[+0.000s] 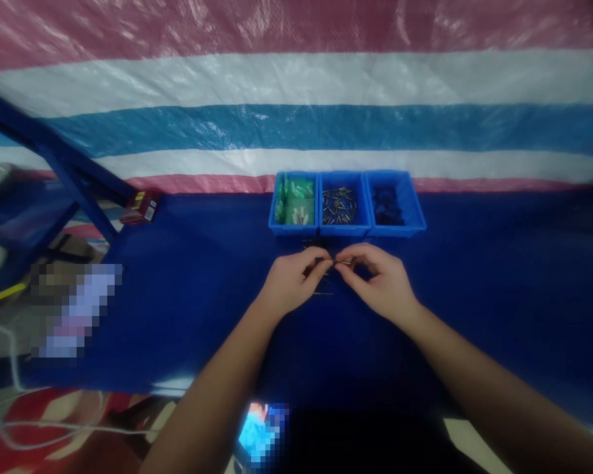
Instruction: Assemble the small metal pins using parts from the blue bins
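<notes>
In the head view my left hand (pixel 296 280) and my right hand (pixel 383 280) meet above the table, thumb and finger pinched on each. A slim metal pin (pixel 344 263) shows at the right fingertips, its inner end reaching the left fingertips. Whether the left pinch grips the pin or a separate small piece, I cannot make out. A few thin pins (pixel 322 293) lie on the table under and beside my left hand. Just beyond my hands, the middle blue bin (pixel 344 231) holds many brass-coloured pins (pixel 340 205).
The left blue bin (pixel 293 230) holds green packaging and small white pieces (pixel 300 216); the right blue bin (pixel 400 232) holds dark pieces (pixel 387 205). A small red box (pixel 141 207) sits at the table's (pixel 197 263) far left, by a blue metal frame (pixel 64 168). Striped sheeting hangs behind.
</notes>
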`<state>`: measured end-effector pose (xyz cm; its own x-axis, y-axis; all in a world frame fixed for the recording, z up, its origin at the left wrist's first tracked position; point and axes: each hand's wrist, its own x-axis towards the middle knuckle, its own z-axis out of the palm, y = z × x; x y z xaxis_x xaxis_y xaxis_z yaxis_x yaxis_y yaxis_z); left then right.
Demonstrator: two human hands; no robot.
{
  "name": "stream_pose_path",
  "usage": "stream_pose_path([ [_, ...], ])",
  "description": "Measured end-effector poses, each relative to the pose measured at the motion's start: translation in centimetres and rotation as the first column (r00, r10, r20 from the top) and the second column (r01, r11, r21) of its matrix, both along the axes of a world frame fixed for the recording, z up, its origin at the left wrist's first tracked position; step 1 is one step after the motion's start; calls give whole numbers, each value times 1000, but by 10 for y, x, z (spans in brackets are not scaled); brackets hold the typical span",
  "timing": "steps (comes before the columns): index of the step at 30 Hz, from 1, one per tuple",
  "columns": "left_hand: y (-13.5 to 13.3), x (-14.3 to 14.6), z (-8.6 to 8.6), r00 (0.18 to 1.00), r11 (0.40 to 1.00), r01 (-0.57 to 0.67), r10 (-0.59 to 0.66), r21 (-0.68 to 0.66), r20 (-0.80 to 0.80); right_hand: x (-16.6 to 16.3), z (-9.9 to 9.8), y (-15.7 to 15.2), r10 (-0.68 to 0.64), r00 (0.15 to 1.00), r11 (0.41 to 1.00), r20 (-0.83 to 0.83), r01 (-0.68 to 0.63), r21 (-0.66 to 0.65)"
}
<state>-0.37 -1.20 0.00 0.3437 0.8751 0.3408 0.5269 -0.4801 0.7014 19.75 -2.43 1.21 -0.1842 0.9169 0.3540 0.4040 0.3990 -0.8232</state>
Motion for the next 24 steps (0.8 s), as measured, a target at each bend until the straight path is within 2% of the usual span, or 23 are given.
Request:
stream_pose_path([
  [5,-1,0,0,1000,1000,7,-7,-5,31,0,4,-1,-13,999,999,50,11,41],
  [13,-1,1,-4,996,1000,-14,13,14,89,-1,2,-1,-21,999,1000,38,20,25],
  [20,0,1,-1,986,997,74,-68,-31,151,-1,5,-1,-30,999,997,28,28,73],
  [24,0,-1,0,991,997,76,-74,-9,113,-2,5,-2,-29,1000,997,0,29,66],
])
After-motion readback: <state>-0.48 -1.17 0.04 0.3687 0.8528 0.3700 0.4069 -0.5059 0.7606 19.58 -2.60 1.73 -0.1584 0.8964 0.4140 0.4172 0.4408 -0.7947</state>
